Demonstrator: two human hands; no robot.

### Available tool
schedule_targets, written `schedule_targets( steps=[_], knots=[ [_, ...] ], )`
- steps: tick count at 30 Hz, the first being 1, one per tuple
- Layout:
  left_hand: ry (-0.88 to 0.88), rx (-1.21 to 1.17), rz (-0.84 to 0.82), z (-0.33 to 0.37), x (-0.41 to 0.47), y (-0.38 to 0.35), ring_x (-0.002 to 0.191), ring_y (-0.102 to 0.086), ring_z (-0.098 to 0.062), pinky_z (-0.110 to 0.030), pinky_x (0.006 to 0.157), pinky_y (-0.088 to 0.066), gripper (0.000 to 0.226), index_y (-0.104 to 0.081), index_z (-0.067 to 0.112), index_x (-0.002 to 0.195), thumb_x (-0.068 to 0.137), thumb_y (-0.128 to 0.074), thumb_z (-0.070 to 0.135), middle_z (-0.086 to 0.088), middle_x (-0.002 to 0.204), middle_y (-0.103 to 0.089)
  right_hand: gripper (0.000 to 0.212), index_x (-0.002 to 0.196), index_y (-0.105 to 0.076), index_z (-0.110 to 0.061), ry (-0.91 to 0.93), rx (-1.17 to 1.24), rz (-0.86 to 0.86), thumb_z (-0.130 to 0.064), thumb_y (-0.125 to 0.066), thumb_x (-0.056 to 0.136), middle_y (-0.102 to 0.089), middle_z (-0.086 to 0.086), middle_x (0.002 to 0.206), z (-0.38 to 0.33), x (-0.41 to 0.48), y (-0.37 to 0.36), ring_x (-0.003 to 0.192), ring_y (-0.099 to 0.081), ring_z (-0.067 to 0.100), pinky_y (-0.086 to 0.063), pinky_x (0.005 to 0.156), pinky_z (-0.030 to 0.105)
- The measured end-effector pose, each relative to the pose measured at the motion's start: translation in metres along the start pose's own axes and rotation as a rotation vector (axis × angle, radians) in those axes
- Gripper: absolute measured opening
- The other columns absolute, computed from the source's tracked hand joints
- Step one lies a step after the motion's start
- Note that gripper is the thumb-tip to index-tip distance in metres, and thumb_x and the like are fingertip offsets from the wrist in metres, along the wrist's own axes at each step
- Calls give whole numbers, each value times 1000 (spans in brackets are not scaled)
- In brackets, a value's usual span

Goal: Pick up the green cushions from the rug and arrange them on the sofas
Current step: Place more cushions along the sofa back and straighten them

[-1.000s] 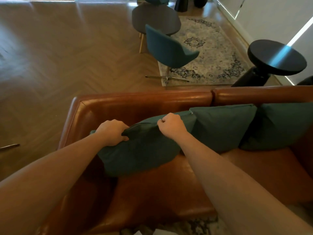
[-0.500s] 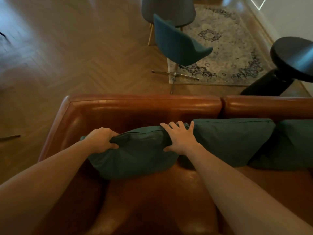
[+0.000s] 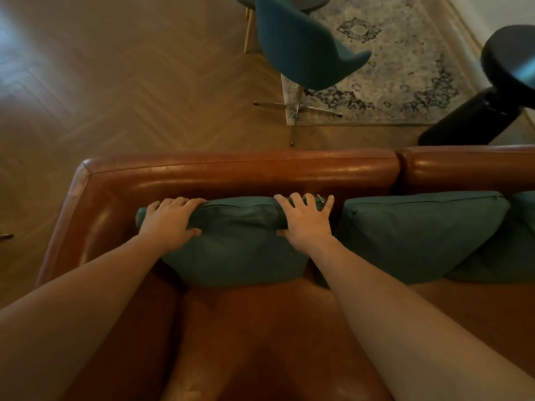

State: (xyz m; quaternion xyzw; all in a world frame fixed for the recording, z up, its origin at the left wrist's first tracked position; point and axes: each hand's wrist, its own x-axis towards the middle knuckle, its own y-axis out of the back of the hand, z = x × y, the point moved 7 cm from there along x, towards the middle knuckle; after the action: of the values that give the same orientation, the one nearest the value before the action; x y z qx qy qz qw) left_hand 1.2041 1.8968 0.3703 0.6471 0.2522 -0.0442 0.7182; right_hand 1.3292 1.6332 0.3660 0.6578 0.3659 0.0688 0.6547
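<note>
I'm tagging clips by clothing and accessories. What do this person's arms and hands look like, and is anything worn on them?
The left forearm and right forearm are bare, with no sleeve in view. The left hand and right hand are ungloved, and no watch, bracelet or ring is visible.

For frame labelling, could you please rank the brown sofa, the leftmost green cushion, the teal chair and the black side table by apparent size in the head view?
1. brown sofa
2. leftmost green cushion
3-4. teal chair and black side table: look alike, both cropped by the frame and farther away.
</note>
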Motion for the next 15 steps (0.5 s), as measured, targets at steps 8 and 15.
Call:
schedule_targets(
  steps=[8,15],
  knots=[
    [120,27,233,-19,-28,-15,156,-20,-39,-71,120,-11,90,-8,40,166,93,-46,76,-13,170,-21,97,171,6,-45,-96,-40,-55,-55,-64,103,2,12,179,10,10,-11,165,10,45,3,118,86],
    [83,17,277,-9,-49,-48,160,-3,-37,-73,122,-1,67,-3,43,166,105,-25,61,-11,174,-11,88,171,-5,-45,169,-84,218,-28,-59,104,-2,10,180,-23,-22,-36,166,5,41,10,123,79]
  ],
)
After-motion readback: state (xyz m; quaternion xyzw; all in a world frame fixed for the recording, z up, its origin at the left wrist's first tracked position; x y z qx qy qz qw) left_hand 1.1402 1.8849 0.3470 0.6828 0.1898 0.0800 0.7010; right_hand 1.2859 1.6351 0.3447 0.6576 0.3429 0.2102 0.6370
